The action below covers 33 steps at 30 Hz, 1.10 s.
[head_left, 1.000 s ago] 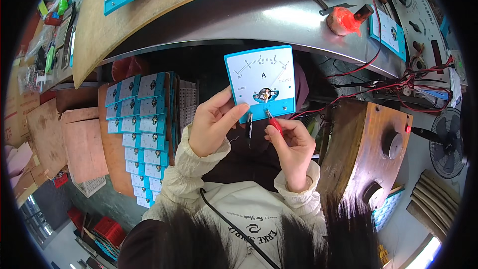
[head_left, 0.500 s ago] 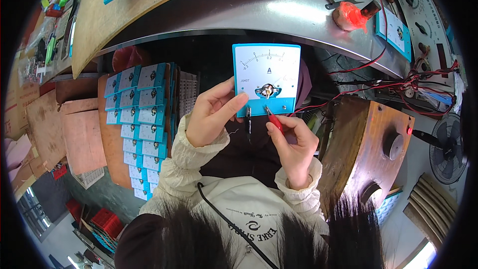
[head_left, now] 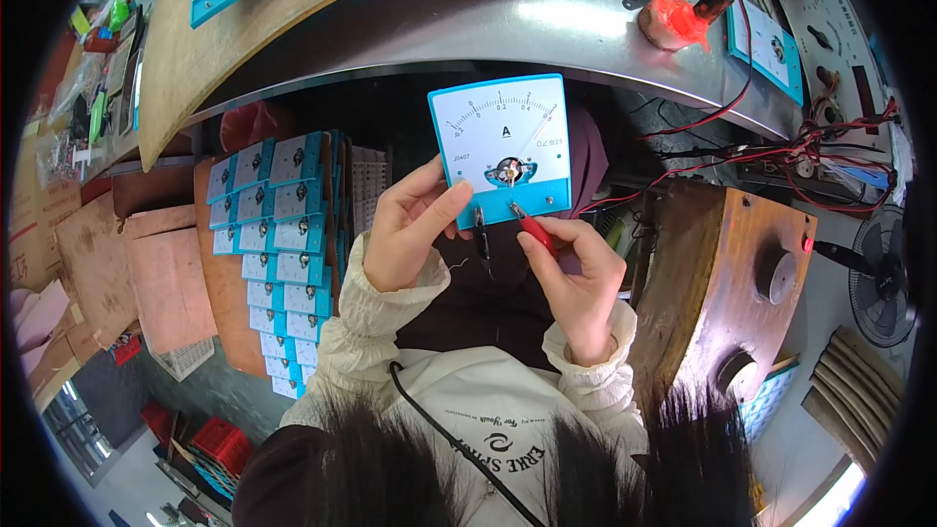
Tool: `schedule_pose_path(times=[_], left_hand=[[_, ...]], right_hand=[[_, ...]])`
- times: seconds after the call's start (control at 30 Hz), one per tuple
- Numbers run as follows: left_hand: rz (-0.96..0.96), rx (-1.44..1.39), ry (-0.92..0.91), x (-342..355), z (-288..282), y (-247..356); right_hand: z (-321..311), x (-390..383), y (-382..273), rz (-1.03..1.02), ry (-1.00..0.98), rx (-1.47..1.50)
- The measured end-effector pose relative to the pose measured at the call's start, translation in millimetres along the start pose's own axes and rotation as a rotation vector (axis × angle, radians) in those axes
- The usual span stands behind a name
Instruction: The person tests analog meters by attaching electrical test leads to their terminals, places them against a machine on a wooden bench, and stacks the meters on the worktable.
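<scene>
An ammeter with a white dial face and blue frame is held up over my lap, tilted slightly to the left. My left hand grips its lower left edge, thumb on the front. A black clip hangs from the left terminal, near that thumb. Between the thumb and fingers of my right hand is a red test clip, its metal tip touching the middle terminal. The meter's needle leans toward the right end of the scale. A third terminal at the right has nothing on it.
Stacked blue-framed meters stand on a board at my left. A metal bench carries a red-wrapped pot. At right are a wooden box with knobs, red and black wires, a control panel and a fan.
The meter has shifted slightly left and tipped counterclockwise, with both hands following. Its needle now shows toward the scale's right end. The red clip stays at the middle terminal.
</scene>
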<state>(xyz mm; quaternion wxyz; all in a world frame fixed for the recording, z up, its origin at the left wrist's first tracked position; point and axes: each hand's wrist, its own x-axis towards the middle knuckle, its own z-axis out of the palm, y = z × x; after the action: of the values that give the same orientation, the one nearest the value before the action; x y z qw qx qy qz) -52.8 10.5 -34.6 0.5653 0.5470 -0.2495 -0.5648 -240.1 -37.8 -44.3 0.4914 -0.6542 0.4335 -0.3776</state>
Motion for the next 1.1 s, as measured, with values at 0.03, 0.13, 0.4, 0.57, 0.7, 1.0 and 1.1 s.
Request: schedule_pose_path(times=[0.03,0.13,0.4,0.57,0.7,1.0,1.1], left_hand=[[0.003,0.001,-0.003,0,0,0],[0.007,-0.005,-0.02,2,1,-1],[-0.02,-0.014,-0.054,5,4,1],[0.065,-0.007,-0.087,1,9,2],[0.123,0.037,-0.117,0,9,-1],[0.075,-0.019,-0.151,-2,-6,1],[0.087,-0.055,-0.124,-5,-8,0]], right_hand=[[-1,0,0,-0.002,-0.005,-0.018],[-4,2,-2,-0.036,-0.007,-0.05],[-9,1,-3,-0.073,0.013,-0.063],[-8,0,0,-0.113,0.023,-0.101],[-9,-4,-5,0.012,-0.011,-0.036],[-5,-7,-13,0.015,-0.066,-0.055],[0,-7,-12,-0.026,-0.056,-0.058]])
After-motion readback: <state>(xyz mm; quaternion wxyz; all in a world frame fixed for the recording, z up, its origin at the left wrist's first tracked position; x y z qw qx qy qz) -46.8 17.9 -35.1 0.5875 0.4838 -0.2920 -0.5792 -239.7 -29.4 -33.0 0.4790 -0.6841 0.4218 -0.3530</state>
